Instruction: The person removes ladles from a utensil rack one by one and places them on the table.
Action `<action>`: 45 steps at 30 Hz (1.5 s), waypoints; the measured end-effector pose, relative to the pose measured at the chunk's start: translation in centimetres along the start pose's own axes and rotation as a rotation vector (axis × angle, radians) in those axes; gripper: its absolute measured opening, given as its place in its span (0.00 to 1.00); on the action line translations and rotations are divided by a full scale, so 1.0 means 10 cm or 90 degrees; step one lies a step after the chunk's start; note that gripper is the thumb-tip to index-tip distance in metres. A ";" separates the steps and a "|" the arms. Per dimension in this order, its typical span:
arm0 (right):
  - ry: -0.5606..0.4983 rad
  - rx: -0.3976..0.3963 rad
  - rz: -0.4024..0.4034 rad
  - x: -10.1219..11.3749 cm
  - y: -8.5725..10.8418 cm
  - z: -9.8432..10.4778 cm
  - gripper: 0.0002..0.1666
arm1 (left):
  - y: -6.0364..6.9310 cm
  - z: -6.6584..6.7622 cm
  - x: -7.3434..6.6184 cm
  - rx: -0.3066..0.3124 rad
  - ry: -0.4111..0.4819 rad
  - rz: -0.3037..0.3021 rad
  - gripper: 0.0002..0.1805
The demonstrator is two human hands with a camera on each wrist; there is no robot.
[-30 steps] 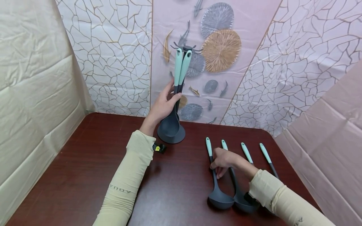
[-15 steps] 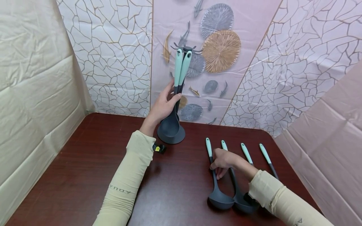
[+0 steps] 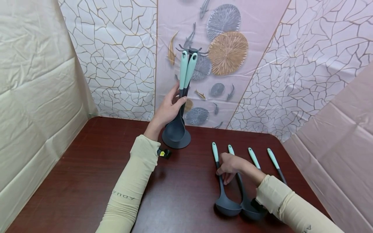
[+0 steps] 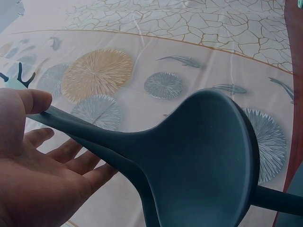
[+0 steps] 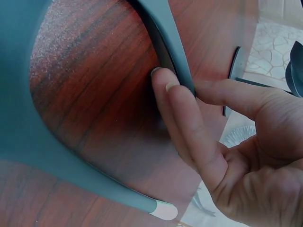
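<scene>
Two dark grey ladles (image 3: 174, 130) with mint-green handles hang upright from a grey utensil stand (image 3: 186, 141). My left hand (image 3: 169, 106) grips their shafts, thumb in front and fingers behind. Up close in the left wrist view, the front ladle's bowl (image 4: 203, 156) overlaps the second one. On the table, my right hand (image 3: 231, 164) pinches the shaft of the leftmost lying ladle (image 3: 228, 206) between thumb and fingertips. In the right wrist view, those fingers (image 5: 189, 127) meet the grey shaft (image 5: 173, 42); the bowl of a neighbouring ladle lies alongside.
Beside the held ladle lies a second ladle (image 3: 253, 212). Farther right, two more mint handles (image 3: 254, 158) show, their lower ends hidden by my right arm. The stand's hooks (image 3: 193, 50) spread near the patterned backdrop (image 3: 227, 51). The dark red table (image 3: 96, 168) ends at draped cloth walls.
</scene>
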State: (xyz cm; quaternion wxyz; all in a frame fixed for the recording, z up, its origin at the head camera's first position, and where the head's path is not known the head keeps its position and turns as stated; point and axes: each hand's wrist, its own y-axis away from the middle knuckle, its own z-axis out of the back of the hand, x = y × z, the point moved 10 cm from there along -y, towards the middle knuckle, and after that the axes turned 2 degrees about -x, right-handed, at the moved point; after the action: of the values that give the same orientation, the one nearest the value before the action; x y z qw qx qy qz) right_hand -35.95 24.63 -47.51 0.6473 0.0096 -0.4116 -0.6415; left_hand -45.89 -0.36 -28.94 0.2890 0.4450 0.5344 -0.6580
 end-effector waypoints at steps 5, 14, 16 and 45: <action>0.037 -0.009 0.020 0.04 0.00 0.06 0.21 | 0.01 0.01 0.01 -0.003 -0.005 -0.008 0.40; 0.089 -0.040 0.040 0.17 0.00 0.31 0.58 | 0.02 0.01 -0.01 0.016 -0.017 -0.030 0.40; 0.121 -0.049 0.062 0.22 0.01 0.37 0.61 | 0.01 -0.01 0.00 0.028 -0.017 -0.034 0.40; 0.172 -0.280 0.214 0.78 0.23 1.10 0.64 | 0.01 0.02 0.04 0.042 0.033 -0.021 0.38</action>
State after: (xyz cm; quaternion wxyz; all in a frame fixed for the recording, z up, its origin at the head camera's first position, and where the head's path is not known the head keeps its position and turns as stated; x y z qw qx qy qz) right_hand -41.33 24.14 -34.89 0.7796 -0.1139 -0.1693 -0.5921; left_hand -45.97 -0.53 -29.31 0.2491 0.4624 0.5271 -0.6680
